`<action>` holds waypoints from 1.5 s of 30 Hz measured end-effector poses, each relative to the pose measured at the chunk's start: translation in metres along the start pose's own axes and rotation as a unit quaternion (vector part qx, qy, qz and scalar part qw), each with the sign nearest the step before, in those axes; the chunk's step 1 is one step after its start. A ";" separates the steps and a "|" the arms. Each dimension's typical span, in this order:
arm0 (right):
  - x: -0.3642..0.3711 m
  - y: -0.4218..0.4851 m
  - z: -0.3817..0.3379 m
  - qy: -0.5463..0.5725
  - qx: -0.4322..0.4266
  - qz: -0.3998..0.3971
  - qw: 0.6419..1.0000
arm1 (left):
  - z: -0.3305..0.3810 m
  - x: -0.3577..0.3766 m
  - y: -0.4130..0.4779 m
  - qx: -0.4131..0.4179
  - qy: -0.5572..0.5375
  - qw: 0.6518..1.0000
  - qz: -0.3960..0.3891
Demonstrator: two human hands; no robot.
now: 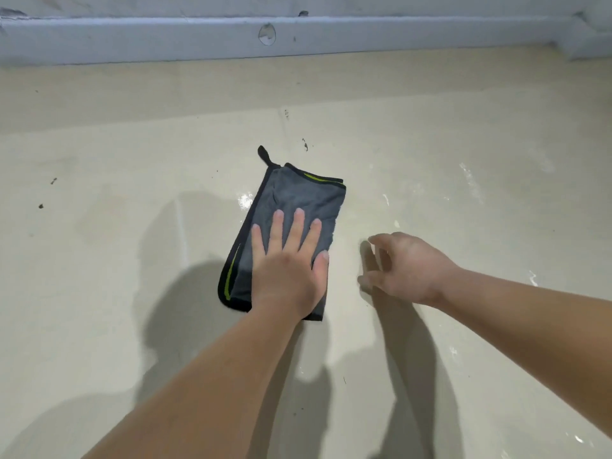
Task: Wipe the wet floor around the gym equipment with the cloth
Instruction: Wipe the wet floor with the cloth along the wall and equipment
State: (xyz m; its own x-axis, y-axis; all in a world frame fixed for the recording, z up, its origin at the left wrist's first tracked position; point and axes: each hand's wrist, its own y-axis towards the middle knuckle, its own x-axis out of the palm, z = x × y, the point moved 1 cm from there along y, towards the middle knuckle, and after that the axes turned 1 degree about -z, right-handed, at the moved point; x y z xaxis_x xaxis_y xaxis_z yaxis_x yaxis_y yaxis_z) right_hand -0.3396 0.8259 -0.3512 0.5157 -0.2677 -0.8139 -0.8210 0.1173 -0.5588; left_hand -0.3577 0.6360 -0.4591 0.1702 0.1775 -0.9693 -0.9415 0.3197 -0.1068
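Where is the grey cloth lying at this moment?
In the head view the grey cloth lies flat on the floor near the centre, under the left hand; the right hand hovers beside it, apart.

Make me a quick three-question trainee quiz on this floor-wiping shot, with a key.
1. True or false: the left hand lies flat on the cloth.
2. What is the right hand holding?
A. a second cloth
B. nothing
C. a bottle
3. Fill in: beyond the cloth, the floor meets a pale ____.

Key: 1 true; 2 B; 3 baseboard.
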 end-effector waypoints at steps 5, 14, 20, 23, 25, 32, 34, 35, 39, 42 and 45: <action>0.015 -0.032 0.019 0.085 -0.020 0.039 0.995 | 0.070 0.011 -0.053 -0.022 -0.045 0.998 -0.027; 0.066 -0.058 0.029 0.085 -0.168 0.060 0.980 | 0.065 -0.017 -0.065 0.073 -0.152 0.986 0.010; 0.110 -0.046 0.020 -0.038 -0.185 0.063 0.980 | 0.046 -0.024 -0.046 0.116 -0.082 0.990 0.015; 0.113 -0.049 0.040 -0.056 -0.151 0.039 0.986 | 0.055 -0.022 -0.031 0.157 -0.049 0.986 0.004; 0.107 -0.047 0.062 -0.052 -0.124 0.030 0.991 | 0.075 -0.021 -0.026 0.174 -0.049 0.984 0.015; 0.064 -0.026 0.152 0.039 0.088 -0.025 0.995 | 0.119 -0.020 -0.007 0.213 -0.077 0.974 -0.003; 0.063 -0.022 0.154 0.061 0.148 -0.017 0.987 | 0.119 -0.020 -0.005 0.188 -0.086 0.978 -0.008; 0.067 -0.020 0.148 0.065 0.167 -0.008 0.984 | 0.117 -0.022 -0.006 0.171 -0.094 0.981 -0.008; 0.090 -0.022 0.103 0.070 0.141 0.063 0.986 | 0.103 -0.036 -0.013 0.098 -0.111 0.988 -0.045; 0.104 -0.037 0.074 0.014 -0.004 0.062 0.998 | 0.096 -0.039 -0.021 0.084 -0.121 0.989 -0.027; 0.100 -0.050 0.075 -0.061 -0.166 0.003 0.984 | 0.101 -0.038 -0.027 0.126 -0.110 0.985 -0.032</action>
State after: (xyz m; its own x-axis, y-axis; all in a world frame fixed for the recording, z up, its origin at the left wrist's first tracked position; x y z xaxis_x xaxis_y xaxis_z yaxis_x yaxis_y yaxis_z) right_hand -0.2286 0.8649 -0.4161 0.5195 -0.1496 -0.8413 -0.8486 -0.2052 -0.4876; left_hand -0.3091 0.7143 -0.3970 0.3117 0.3384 -0.8879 -0.8293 0.5530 -0.0804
